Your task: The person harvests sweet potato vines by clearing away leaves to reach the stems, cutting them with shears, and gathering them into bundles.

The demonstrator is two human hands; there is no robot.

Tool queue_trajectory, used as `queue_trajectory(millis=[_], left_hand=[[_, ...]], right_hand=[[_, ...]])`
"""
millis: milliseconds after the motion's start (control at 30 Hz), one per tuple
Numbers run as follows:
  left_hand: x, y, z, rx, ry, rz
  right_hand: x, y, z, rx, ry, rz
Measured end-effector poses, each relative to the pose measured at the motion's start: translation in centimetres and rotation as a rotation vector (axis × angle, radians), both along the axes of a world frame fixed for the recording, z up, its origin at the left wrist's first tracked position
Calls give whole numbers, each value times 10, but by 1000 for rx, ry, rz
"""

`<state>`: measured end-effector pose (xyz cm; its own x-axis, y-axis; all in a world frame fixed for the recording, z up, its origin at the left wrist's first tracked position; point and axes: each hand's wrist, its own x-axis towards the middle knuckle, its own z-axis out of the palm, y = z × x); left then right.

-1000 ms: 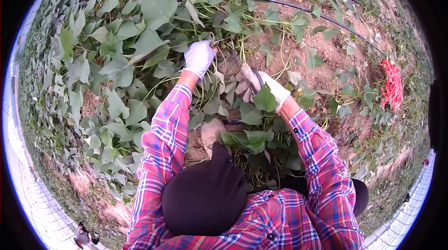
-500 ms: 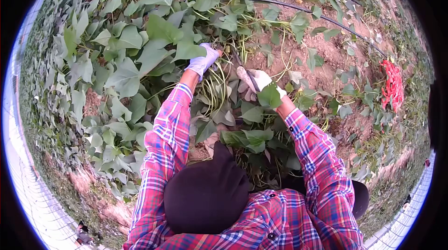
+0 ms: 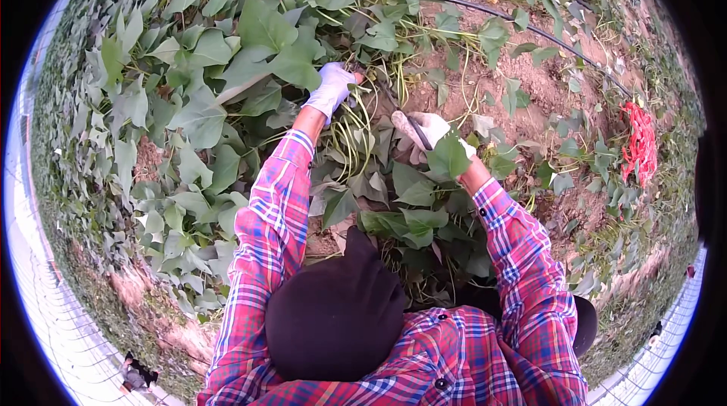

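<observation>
My left hand (image 3: pixel 332 89), in a pale lilac glove, is closed around vine stems at the base of the leafy plants. A small reddish tip shows at its fingers. Long pale green vines (image 3: pixel 354 137) hang down beside it. My right hand (image 3: pixel 429 130), in a white glove, grips a dark, narrow hand tool (image 3: pixel 413 132). The tool's thin far end points up and left toward the stems near my left hand. A broad green leaf (image 3: pixel 449 156) covers part of my right wrist.
A black hose (image 3: pixel 500 16) runs across the soil at the upper right. Red netting or cord (image 3: pixel 640 145) lies in a bundle at the far right. Dense lobed leaves (image 3: pixel 204 122) cover the left side, and reddish-brown soil (image 3: pixel 492 80) shows on the right.
My right hand and the tool have drawn slightly to the right, away from my left hand. My left hand stays at the stems, and the view has shifted a little.
</observation>
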<state>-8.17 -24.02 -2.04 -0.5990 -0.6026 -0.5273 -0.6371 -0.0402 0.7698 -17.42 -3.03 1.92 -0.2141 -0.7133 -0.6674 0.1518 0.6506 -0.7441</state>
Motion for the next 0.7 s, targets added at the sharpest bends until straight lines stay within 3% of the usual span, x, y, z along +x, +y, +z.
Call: queue_trajectory(millis=[67, 100, 300, 467, 667, 700], left_hand=[[-1, 1, 3, -14, -19, -19], [-2, 1, 3, -50, -68, -41], [1, -8, -33, -182, -190, -144], [-3, -3, -25, -281, -197, -174], [12, 6, -13, -359, -270, -247], [24, 7, -11, -349, -205, -220]], right_hand=[[-3, 1, 4, 33, 132, 105], [-2, -1, 4, 58, 17, 22], [-3, -16, -10, 28, 102, 38], [-1, -22, -13, 1, 309, 111], [3, -17, 6, 7, 296, 191], [4, -11, -16, -132, 479, 236]])
